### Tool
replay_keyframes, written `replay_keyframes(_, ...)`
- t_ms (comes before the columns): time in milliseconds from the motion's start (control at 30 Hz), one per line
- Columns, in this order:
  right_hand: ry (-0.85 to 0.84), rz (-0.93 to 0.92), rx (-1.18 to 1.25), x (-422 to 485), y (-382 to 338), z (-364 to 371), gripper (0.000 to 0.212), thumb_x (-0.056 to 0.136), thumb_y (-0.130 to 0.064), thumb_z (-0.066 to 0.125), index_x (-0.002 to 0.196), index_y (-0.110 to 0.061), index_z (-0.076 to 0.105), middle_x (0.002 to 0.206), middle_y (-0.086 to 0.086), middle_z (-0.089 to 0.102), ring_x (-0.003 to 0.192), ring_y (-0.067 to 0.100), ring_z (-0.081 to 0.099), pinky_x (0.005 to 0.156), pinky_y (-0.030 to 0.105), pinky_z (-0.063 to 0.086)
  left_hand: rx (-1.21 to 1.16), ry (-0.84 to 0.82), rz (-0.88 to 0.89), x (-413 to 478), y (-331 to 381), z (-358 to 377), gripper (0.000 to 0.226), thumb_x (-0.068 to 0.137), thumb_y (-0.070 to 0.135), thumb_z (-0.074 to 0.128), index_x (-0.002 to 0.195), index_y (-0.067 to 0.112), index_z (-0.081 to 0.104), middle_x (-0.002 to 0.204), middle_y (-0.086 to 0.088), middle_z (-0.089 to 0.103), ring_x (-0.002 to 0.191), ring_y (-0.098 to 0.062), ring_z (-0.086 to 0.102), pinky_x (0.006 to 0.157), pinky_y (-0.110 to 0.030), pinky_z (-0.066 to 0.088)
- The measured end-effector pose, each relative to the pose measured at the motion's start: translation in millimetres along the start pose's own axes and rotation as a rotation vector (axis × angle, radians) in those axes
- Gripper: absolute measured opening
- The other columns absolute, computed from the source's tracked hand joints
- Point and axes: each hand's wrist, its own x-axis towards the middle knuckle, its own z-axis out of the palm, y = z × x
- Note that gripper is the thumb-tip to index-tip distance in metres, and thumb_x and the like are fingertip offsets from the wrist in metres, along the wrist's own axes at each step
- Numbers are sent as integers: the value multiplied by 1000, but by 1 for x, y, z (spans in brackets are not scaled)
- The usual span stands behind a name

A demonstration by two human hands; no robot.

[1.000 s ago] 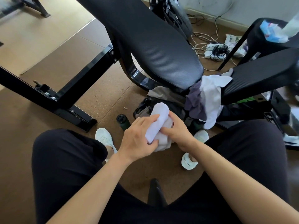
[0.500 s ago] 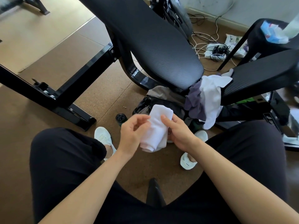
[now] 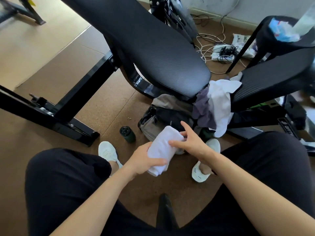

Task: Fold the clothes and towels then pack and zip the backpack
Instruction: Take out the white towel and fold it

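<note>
The white rolled towel (image 3: 162, 147) is held in the air between the person's knees, above the floor (image 3: 105, 106) and just on the near side of the backpack (image 3: 163, 114), which lies slumped on the floor under the front edge of the black padded bench (image 3: 153, 48). The roll's long axis runs from its near end, low and toward the person, up and away to a far end that points at the backpack; judging by this, the coming move is a short push forward along that same axis. The left hand (image 3: 144, 160) is wrapped round the near end, fingers curled under and thumb over the top, so it carries the towel. The right hand (image 3: 191, 143) is the nearer of the 2 to the backpack; it lies against the far half of the roll with its fingers spread and mostly straight, the index finger lifted clear, touching but not clasping. More clothes (image 3: 219, 103), 1 white and 1 purple-grey, hang unfolded off the bench beside the backpack, so much of the folding is not yet done. Compared with 0.5 s ago, the left hand has gone from a fingertip pinch on the towel's edge to a full wrap, the towel looks rounder and tighter, and the right hand's fingers have loosened off it.
</note>
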Motion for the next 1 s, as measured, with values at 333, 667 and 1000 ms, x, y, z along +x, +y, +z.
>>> replay_keyframes(333, -297, -331, -886, 29, -10, -23, 76, 73, -54, 81, 141, -40, 48, 132, -13, 56, 124, 13, 46, 103, 44, 39, 504, -215, 156, 47, 18, -39, 66, 64, 52, 78, 126, 50, 55, 115, 23, 66, 104, -2, 62, 90, -41, 54)
replay_keyframes(667, -142, -117, -723, 78, 3, -49, 43, 71, -43, 82, 103, -26, 59, 95, -5, 63, 88, 19, 60, 78, 47, 55, 255, -207, 149, 148, 18, -50, 49, 76, 50, 75, 123, 42, 64, 122, 21, 63, 111, 3, 59, 88, -20, 49)
replay_keyframes(1000, 162, 155, -725, 99, 35, -72, 42, 67, -43, 76, 94, -22, 50, 84, -2, 60, 75, 23, 59, 67, 42, 54, -692, 193, -673, 265, 19, -5, 91, 60, 71, 83, 133, 24, 57, 121, -10, 69, 102, -31, 72, 88, -50, 61)
